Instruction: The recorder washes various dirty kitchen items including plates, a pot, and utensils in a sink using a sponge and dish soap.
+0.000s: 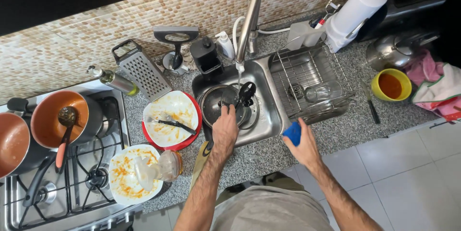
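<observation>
My left hand reaches into the steel sink and grips the rim of a glass pot lid with a black knob, held under water running from the tap. Over the counter edge, right of the sink, my right hand is closed around a blue sponge.
A wire dish rack holding a glass sits right of the sink. Left of it lie two sauce-smeared plates, a grater, and a stove with two orange pans. A yellow bowl, a knife and a kettle are at the right.
</observation>
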